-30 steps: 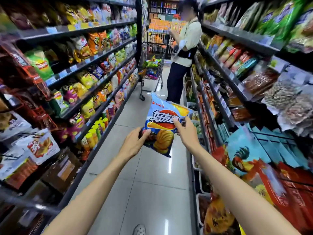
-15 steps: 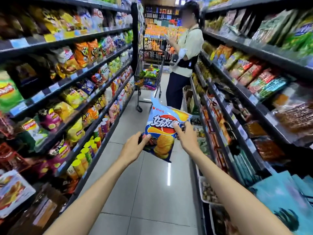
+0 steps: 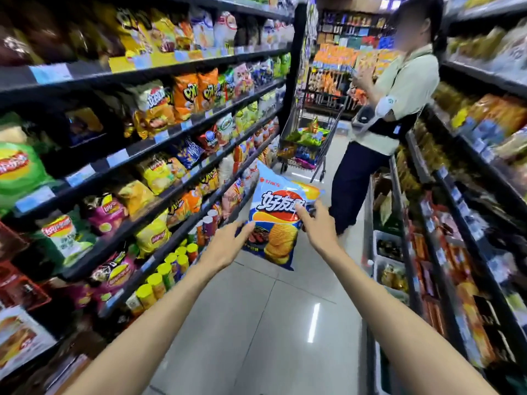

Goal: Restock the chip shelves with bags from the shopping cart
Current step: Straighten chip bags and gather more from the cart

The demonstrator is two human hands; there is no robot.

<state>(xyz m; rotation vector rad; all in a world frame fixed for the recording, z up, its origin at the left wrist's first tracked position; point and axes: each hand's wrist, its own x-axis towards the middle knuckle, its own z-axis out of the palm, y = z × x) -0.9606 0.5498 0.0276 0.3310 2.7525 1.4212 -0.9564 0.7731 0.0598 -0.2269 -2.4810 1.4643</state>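
Note:
A blue chip bag with white characters and a picture of ridged chips hangs over the aisle floor, tilted a little. My right hand grips its right edge, fingers curled round the front. My left hand holds the bag's lower left side, thumb on the front. The chip shelves run along the left, packed with yellow, orange, green and purple bags and rows of canisters. The shopping cart with several bags inside stands farther down the aisle.
A person in a pale shirt and dark trousers stands beside the cart, leaning on the right-hand shelves. Those shelves hold packaged snacks and low bins. Grey tiled floor stretches between the two shelf runs.
The view has swung left and closer to the chip shelves. The bag and both hands have drifted toward the left shelves, grip unchanged. The person and the cart appear nearer.

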